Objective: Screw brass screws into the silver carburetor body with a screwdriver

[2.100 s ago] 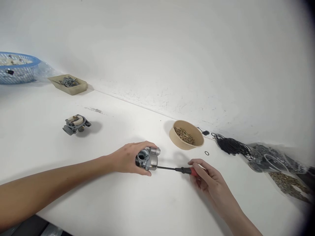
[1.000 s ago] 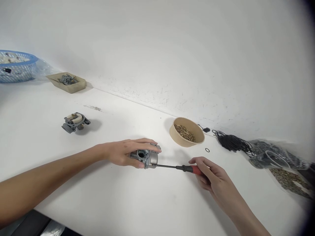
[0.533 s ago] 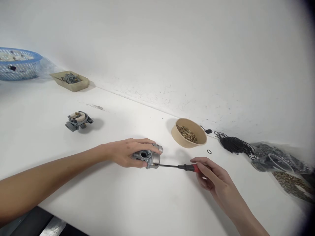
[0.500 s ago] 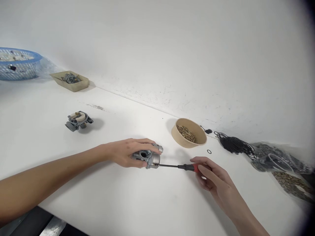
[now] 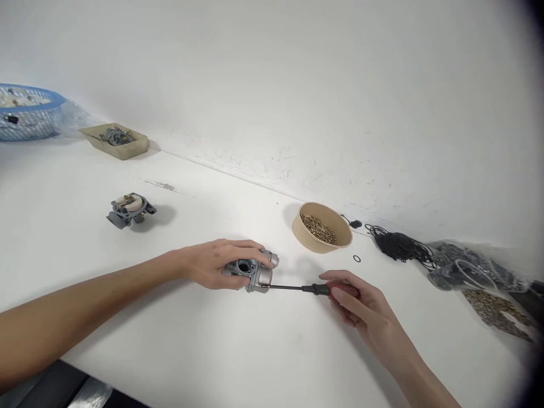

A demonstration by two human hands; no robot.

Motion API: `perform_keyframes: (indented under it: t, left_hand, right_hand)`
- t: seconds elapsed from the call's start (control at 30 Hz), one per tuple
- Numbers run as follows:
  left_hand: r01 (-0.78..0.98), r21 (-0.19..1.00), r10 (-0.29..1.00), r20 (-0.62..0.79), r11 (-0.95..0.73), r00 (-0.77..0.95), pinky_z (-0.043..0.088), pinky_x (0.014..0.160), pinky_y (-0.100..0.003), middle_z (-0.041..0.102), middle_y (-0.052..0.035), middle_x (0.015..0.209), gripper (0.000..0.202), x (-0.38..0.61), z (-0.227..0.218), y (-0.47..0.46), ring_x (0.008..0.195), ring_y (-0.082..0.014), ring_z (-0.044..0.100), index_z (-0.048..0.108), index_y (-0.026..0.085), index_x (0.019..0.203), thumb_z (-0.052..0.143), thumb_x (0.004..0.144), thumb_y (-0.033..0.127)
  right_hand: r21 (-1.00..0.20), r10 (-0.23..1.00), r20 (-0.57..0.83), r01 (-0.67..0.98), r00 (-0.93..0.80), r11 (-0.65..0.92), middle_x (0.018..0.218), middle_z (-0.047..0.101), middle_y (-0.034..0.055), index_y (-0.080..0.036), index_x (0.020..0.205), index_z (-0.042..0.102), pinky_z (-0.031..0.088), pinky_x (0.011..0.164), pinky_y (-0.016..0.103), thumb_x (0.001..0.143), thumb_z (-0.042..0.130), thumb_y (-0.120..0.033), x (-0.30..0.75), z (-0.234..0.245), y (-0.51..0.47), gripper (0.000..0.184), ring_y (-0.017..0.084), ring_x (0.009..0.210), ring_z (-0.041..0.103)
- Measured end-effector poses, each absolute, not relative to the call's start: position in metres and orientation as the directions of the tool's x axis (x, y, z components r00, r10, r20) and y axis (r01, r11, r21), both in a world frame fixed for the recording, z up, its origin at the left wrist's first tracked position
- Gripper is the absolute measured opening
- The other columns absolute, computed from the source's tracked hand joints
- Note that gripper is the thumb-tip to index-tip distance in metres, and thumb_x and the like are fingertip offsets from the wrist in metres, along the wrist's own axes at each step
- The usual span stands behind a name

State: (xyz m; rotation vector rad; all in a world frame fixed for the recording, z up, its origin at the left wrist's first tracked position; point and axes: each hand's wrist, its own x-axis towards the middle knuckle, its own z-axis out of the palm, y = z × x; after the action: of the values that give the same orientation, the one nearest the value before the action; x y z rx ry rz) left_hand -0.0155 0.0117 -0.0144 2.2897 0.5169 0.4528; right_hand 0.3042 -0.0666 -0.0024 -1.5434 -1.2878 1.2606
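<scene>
Gripping a silver carburetor (image 5: 260,274) with the fingers of the left hand (image 5: 212,264), at the middle of a white desk (image 5: 255,351) — and clasping a red-and-black screwdriver (image 5: 317,289) in the fingers of the right hand (image 5: 368,311), with its tip at the carburetor's near side. Flanked at right by a tan bowl (image 5: 310,243) of brass-coloured pieces (image 5: 317,228), a black O-ring (image 5: 359,260) near it, a tangle of black loops (image 5: 397,245) and plastic bags (image 5: 480,269) of small parts (image 5: 488,305). Backed at left by a second carburetor (image 5: 123,214) with a white float (image 5: 136,204) — and, farther off, a khaki tray (image 5: 130,151) of metal parts (image 5: 114,136) and a blue basket (image 5: 34,130).
</scene>
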Motion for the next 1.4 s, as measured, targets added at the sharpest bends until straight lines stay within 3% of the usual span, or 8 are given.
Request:
perform_keyframes:
  t: [0.2,0.4,0.6,0.77,0.93,1.17,1.4]
  left_hand:
    - [0.222,0.724,0.485,0.175,-0.653,0.857,0.049,0.103,-0.037,0.055,-0.0069,0.141,0.050,-0.0152,-0.0150,0.0117,0.121,-0.0258,0.059,0.052,0.033,0.140,0.062,0.092,0.027]
    - [0.219,0.704,0.476,0.189,-0.675,0.859,0.049,0.103,-0.037,0.055,-0.0079,0.142,0.050,-0.0152,-0.0164,0.0122,0.121,-0.0255,0.059,0.051,0.032,0.141,0.061,0.092,0.027]
    - [0.217,0.678,0.458,0.198,-0.703,0.866,0.049,0.102,-0.036,0.054,-0.0091,0.142,0.050,-0.0154,-0.0185,0.0132,0.121,-0.0244,0.059,0.050,0.030,0.142,0.059,0.093,0.027]
    - [0.240,0.666,0.468,0.185,-0.706,0.864,0.050,0.101,-0.036,0.052,-0.0084,0.145,0.049,-0.0164,-0.0182,0.0134,0.123,-0.0244,0.058,0.051,0.031,0.140,0.060,0.092,0.025]
    - [0.251,0.660,0.473,0.180,-0.708,0.862,0.048,0.105,-0.037,0.052,-0.0076,0.144,0.043,-0.0170,-0.0165,0.0129,0.127,-0.0246,0.056,0.057,0.030,0.132,0.061,0.091,0.022]
    - [0.242,0.641,0.466,0.204,-0.728,0.861,0.052,0.100,-0.037,0.053,-0.0087,0.143,0.041,-0.0160,-0.0161,0.0131,0.123,-0.0241,0.059,0.058,0.028,0.130,0.061,0.090,0.021]
    - [0.259,0.670,0.485,0.172,-0.695,0.857,0.052,0.101,-0.039,0.054,-0.0088,0.143,0.035,-0.0175,-0.0162,0.0125,0.122,-0.0248,0.060,0.058,0.027,0.126,0.060,0.091,0.023]
  right_hand:
    - [-0.936,0.971,-0.238,0.259,0.030,-0.238,0.055,0.045,-0.0001,-0.016,0.089,0.073,0.027,0.050,0.028,0.086,0.065,-0.060,0.3066,-0.0021,-0.0678,0.044,0.013,0.052,0.039]
    - [-0.960,0.984,-0.177,0.226,-0.021,-0.168,0.062,0.047,-0.0008,-0.020,0.100,0.073,0.028,0.048,0.026,0.080,0.074,-0.053,0.3072,-0.0028,-0.0691,0.038,0.012,0.054,0.038]
    - [-0.949,0.985,-0.172,0.263,0.031,-0.174,0.062,0.048,0.0013,-0.017,0.091,0.073,0.030,0.047,0.027,0.085,0.067,-0.059,0.3048,-0.0017,-0.0694,0.043,0.014,0.054,0.043]
    - [-0.958,0.992,-0.122,0.263,-0.013,-0.114,0.062,0.050,0.0019,-0.018,0.091,0.074,0.029,0.048,0.027,0.080,0.073,-0.056,0.3079,-0.0028,-0.0718,0.039,0.013,0.056,0.040]
    - [-0.944,0.983,-0.177,0.276,0.044,-0.182,0.062,0.045,0.0006,-0.018,0.086,0.071,0.031,0.048,0.026,0.085,0.066,-0.060,0.3045,-0.0012,-0.0722,0.042,0.013,0.056,0.041]
    - [-0.943,0.981,-0.184,0.292,-0.059,-0.159,0.076,0.051,0.0025,-0.023,0.106,0.070,0.029,0.047,0.025,0.080,0.071,-0.055,0.3105,-0.0036,-0.0688,0.041,0.013,0.059,0.042]
    - [-0.916,0.979,-0.202,0.351,0.014,-0.194,0.062,0.043,-0.0001,-0.018,0.083,0.066,0.026,0.049,0.026,0.088,0.063,-0.060,0.3080,-0.0003,-0.0728,0.043,0.011,0.054,0.036]
